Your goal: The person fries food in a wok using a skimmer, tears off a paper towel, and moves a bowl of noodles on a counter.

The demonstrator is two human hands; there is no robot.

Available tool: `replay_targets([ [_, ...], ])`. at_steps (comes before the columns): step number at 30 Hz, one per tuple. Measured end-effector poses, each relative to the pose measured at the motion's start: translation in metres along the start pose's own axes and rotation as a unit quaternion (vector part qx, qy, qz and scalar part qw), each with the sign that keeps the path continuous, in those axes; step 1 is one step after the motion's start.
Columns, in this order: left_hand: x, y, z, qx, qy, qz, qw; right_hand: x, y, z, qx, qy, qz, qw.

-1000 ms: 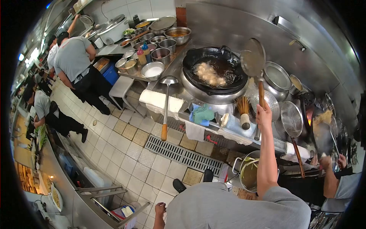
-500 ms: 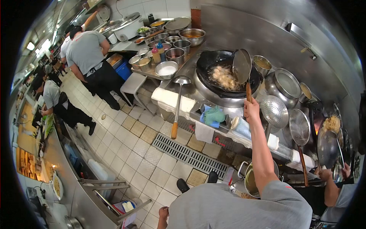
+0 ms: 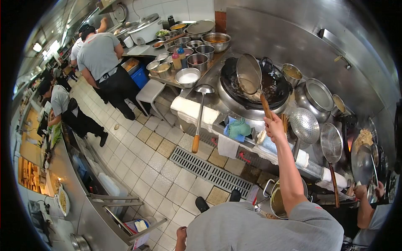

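Note:
My right hand (image 3: pixel 274 126) is closed around the wooden handle of a round mesh strainer (image 3: pixel 249 74). The strainer is tilted over a black wok (image 3: pixel 281 88) of dark oil, its disc above the wok's left half. Whatever lies behind the mesh is mostly hidden, so I cannot make out the fried pieces. Low beside my body hangs my left hand (image 3: pixel 181 233), fingers curled, with nothing visible in it. A ladle (image 3: pixel 200 113) with a wooden handle rests across the counter edge left of the wok. Right of my forearm lies a perforated skimmer (image 3: pixel 305 125).
Metal bowls and sauce containers (image 3: pixel 197 61) crowd the counter at the back left. A second mesh strainer (image 3: pixel 331 143) lies to the right. Beyond it, a co-worker's hands (image 3: pixel 361 191) hold a wok (image 3: pixel 362 162) with food. Other people (image 3: pixel 100 58) stand at the left. A floor drain (image 3: pixel 209 169) runs behind the stove.
My right hand has swung the strainer left, from the wok's right side to above its left half. The pale frying pieces, plainly visible before, are now hidden.

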State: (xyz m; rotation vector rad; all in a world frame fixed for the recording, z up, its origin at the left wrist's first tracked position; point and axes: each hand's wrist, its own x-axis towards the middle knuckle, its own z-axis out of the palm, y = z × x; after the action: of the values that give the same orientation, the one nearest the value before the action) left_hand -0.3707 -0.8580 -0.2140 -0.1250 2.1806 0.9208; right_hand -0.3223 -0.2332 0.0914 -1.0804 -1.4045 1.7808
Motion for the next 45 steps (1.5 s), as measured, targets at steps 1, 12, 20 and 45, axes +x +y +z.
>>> replay_targets([
  [1, 0.0, 0.003, -0.001, 0.006, 0.001, 0.002, 1.0, 0.001, 0.001, -0.001, -0.004, 0.003, -0.002, 1.0],
  [12, 0.008, -0.011, 0.0, -0.015, -0.004, -0.003, 1.0, -0.003, -0.008, -0.013, -0.001, 0.007, 0.016, 1.0],
  [20, 0.004, -0.002, 0.002, -0.026, -0.003, -0.025, 0.999, 0.014, -0.006, -0.008, 0.171, -0.008, 0.076, 0.982],
  [45, 0.023, 0.012, 0.004, -0.068, -0.02, -0.013, 0.997, -0.01, -0.024, -0.064, 0.362, -0.032, 0.059, 0.93],
])
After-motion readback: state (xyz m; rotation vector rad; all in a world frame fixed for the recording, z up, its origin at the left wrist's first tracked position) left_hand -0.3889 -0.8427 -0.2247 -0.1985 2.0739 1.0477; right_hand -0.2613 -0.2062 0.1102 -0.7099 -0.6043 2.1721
